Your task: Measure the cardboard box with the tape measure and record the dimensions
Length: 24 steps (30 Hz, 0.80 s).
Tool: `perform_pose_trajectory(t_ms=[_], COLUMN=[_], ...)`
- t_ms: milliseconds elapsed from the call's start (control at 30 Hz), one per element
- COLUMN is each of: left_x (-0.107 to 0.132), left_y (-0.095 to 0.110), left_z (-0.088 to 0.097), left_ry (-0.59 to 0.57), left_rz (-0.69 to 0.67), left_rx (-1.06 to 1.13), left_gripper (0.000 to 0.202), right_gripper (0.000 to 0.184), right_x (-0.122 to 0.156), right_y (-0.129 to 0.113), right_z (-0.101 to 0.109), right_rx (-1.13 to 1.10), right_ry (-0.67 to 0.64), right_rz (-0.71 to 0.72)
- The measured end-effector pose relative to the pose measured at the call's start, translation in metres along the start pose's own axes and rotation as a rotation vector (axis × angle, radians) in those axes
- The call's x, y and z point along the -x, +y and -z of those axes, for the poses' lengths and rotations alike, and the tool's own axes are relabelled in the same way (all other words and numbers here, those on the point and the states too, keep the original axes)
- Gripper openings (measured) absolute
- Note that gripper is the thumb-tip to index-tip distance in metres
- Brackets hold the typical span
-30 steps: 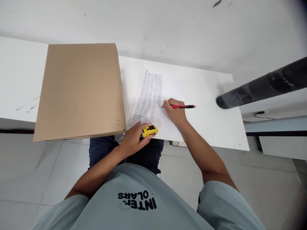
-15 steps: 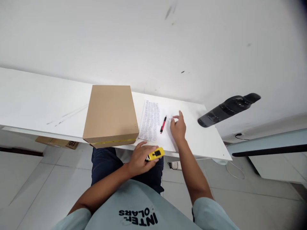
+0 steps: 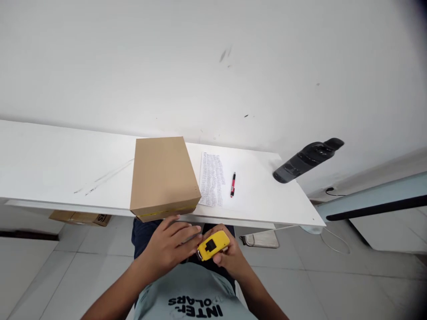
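My right hand point(image 3: 233, 262) is closed on a yellow tape measure point(image 3: 212, 245), held just in front of my chest and below the table's front edge. My left hand point(image 3: 168, 249) lies beside it with the fingers stretched and spread, their tips at the tape measure's left end. On the white table point(image 3: 66, 169) stands a closed brown cardboard box point(image 3: 163, 178). A printed sheet of paper point(image 3: 212, 178) lies right of the box, and a red and black pen point(image 3: 232, 184) lies loose beside the sheet.
A long dark device point(image 3: 307, 160) juts out over the table's right end. A flat piece of cardboard point(image 3: 80, 218) lies under the table at the left. A white cable point(image 3: 330, 242) hangs at the right corner, beside a lower pale surface point(image 3: 376, 195). The floor is tiled.
My right hand left the pen on the table and came back to take the tape measure. My left hand loosened from it. The view has pulled back from the table.
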<state>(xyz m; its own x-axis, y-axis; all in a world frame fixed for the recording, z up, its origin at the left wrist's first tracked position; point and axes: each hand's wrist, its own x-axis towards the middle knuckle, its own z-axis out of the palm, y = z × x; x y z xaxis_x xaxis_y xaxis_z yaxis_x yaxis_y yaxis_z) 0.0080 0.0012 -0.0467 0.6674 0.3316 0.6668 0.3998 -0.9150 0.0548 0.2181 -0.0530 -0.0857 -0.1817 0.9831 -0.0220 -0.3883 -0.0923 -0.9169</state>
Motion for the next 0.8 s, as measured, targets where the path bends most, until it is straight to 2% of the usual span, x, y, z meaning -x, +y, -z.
perform_pose_trajectory(t_ms=[67,167,300,367,467,533,600,733,800], left_x=[0.005,0.010,0.017,0.019,0.022,0.027,0.036,0.066,0.082], left_y=[-0.001,0.001,0.005,0.006,-0.004,-0.023,-0.051,-0.101,-0.110], left_z=[0.022,0.045,0.053,0.054,0.061,0.071,0.081,0.088,0.081], left_ry=[0.056,0.084,0.100,0.097,0.084,0.109,0.204,0.493,0.497], left_rz=[-0.059,-0.097,-0.066,-0.065,-0.088,-0.108,-0.076,0.124,0.229], left_rx=[-0.052,-0.065,-0.073,-0.081,-0.157,-0.273,-0.427,-0.632,-0.585], left_gripper=[0.016,0.019,0.016,0.023,0.022,0.019,0.025,0.052,0.059], right_gripper=[0.056,0.056,0.050,0.046,0.043,0.042,0.044,0.052,0.056], right_x=[-0.007,-0.017,-0.030,-0.033,-0.036,-0.040,-0.049,-0.081,-0.098], right_y=[-0.008,-0.011,-0.012,-0.017,-0.029,-0.039,-0.049,-0.068,-0.073], right_z=[-0.008,-0.024,-0.043,-0.048,-0.049,-0.042,-0.025,0.026,0.047], right_rx=[0.063,0.103,0.154,0.191,0.271,0.349,0.423,0.535,0.576], right_ry=[-0.077,-0.123,-0.060,-0.044,-0.035,-0.013,0.052,0.276,0.318], right_rz=[-0.023,0.016,0.070,0.076,0.093,0.141,0.234,0.456,0.475])
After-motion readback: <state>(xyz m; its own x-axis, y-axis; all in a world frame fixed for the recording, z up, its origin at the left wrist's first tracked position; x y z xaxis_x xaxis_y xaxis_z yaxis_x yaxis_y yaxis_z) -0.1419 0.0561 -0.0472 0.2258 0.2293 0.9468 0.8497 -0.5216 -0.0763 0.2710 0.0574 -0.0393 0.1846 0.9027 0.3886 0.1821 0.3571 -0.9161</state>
